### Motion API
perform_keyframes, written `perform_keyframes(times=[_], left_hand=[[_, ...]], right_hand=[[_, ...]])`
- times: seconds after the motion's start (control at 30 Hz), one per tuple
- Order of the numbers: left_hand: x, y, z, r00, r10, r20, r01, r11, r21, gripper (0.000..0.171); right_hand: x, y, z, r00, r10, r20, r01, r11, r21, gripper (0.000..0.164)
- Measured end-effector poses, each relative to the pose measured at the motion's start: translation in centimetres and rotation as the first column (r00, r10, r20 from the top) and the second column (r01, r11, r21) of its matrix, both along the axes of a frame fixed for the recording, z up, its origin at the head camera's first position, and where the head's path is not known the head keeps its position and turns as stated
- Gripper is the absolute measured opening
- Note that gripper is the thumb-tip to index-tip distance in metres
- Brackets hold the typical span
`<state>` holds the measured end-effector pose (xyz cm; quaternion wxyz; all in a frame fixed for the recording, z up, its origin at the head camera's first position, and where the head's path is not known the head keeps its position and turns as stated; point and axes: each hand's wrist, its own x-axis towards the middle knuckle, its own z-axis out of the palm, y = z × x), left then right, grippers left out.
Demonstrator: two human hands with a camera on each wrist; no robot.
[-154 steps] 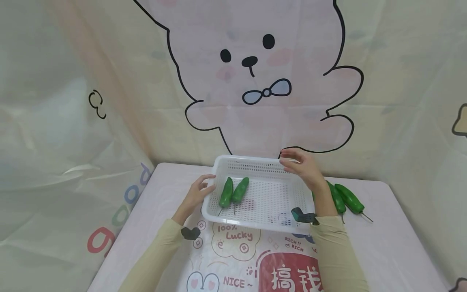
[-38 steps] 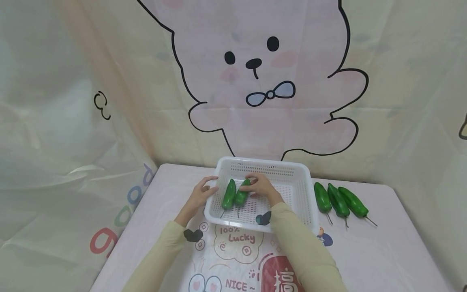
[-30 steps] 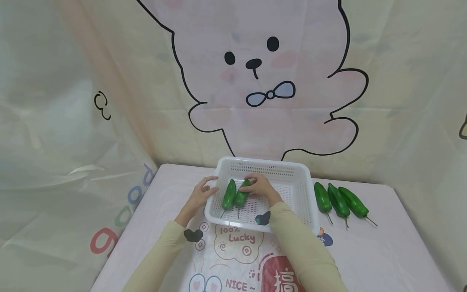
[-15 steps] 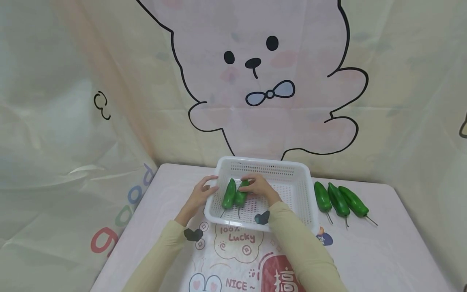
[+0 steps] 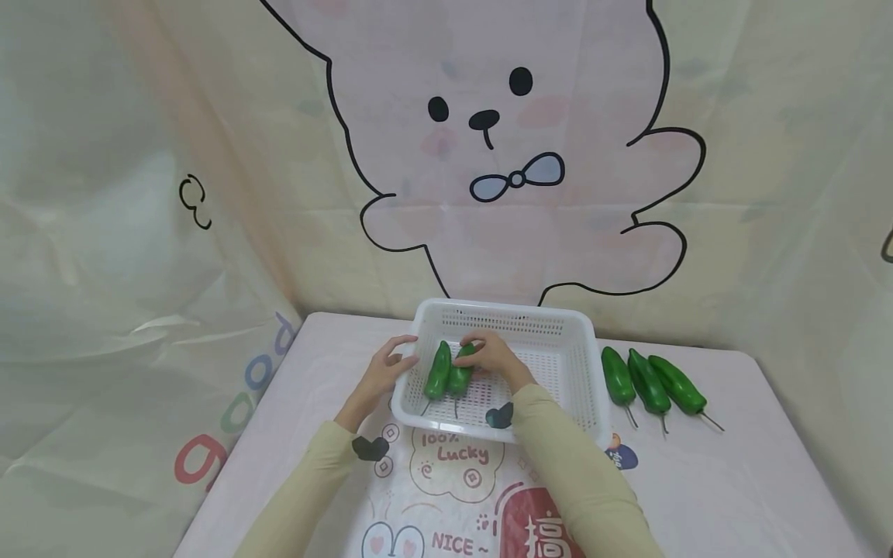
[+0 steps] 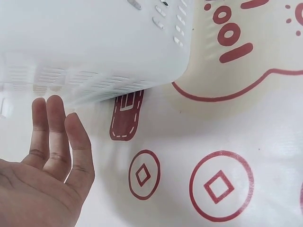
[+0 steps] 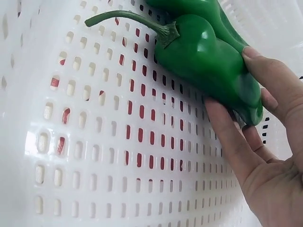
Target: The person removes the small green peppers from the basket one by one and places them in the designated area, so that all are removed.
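Observation:
A white perforated plastic basket (image 5: 568,372) stands on the table. Inside, toward its left, two green peppers lie side by side, stems toward the person. My right hand (image 5: 494,358) pinches the right-hand green pepper (image 5: 460,381) near its tip; the right wrist view has thumb and fingers on either side of that pepper (image 7: 203,59). Against it lies the other green pepper (image 5: 437,373). At the basket's left side is my left hand (image 5: 379,374), its fingers at the rim. Three of its fingers (image 6: 57,135) are loosely extended by the outer wall; its thumb is hidden in the left wrist view.
Right of the basket, three more green peppers (image 5: 649,384) lie in a row on the printed tablecloth (image 5: 725,480). Behind the table hangs a cloth with a cartoon bear (image 5: 488,248). Another hanging sheet (image 5: 105,310) closes off the left side.
Since the oldest frame, my right hand has gone from the basket's back right rim to the right-hand pepper inside. Over the last second hand and pepper shift slightly left. My left hand stays put.

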<state>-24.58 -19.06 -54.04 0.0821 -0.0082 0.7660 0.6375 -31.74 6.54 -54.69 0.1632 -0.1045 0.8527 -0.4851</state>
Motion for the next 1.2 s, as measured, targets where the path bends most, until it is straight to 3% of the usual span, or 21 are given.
perform_keyframes(times=[0.23, 0.43, 0.57, 0.8, 1.2], left_hand=[[0.1, -0.1, 0.1, 1.0, 0.0, -0.005, 0.0, 1.0, -0.015, 0.047], [0.1, -0.1, 0.1, 1.0, 0.003, 0.0, -0.003, 1.0, 0.0, 0.047], [0.1, 0.0, 0.1, 1.0, -0.007, 0.0, 0.007, 1.0, -0.005, 0.047], [0.1, 0.1, 0.1, 1.0, -0.003, -0.013, 0.003, 1.0, -0.03, 0.047], [0.1, 0.1, 0.0, 1.0, 0.008, -0.005, -0.008, 0.999, -0.041, 0.047]], right_hand=[[0.4, 0.7, 0.2, 1.0, 0.026, 0.014, -0.025, 0.998, -0.05, 0.053], [0.3, 1.0, 0.3, 0.998, -0.022, 0.051, 0.026, 0.996, -0.083, 0.048], [0.4, 0.8, 0.8, 0.994, 0.007, 0.109, 0.003, 0.996, -0.087, 0.062], [0.3, 0.1, 1.2, 0.994, 0.078, 0.08, -0.078, 0.997, -0.003, 0.072], [0.1, 0.0, 0.9, 0.995, 0.082, 0.062, -0.084, 0.996, 0.027, 0.075]])
